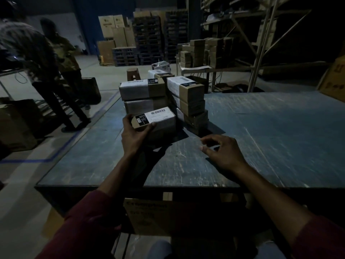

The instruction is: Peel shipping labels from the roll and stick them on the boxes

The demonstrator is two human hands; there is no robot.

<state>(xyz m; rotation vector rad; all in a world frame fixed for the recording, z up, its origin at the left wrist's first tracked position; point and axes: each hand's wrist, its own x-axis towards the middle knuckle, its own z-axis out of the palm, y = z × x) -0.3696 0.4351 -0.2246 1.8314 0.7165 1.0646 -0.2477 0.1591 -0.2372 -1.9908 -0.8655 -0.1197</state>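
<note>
My left hand (134, 135) clamps thumb and fingers around the labelled box (154, 119), at twelve o'clock before the stacked boxes (162, 94). My right hand (222, 152) hovers, fingers loosely apart, empty. Careless placement could topple the stack.

Two hands show: the left hand (134, 136) at 11 o'clock of the table (261, 131) and the right hand (222, 153) near its centre. One small box (155, 119) sits in the left hand's grip. Behind it, at 12 o'clock, two stacks of boxes (162, 94) stand side by side, roughly three high each. Two people (46, 71) stand at 10 o'clock.
</note>
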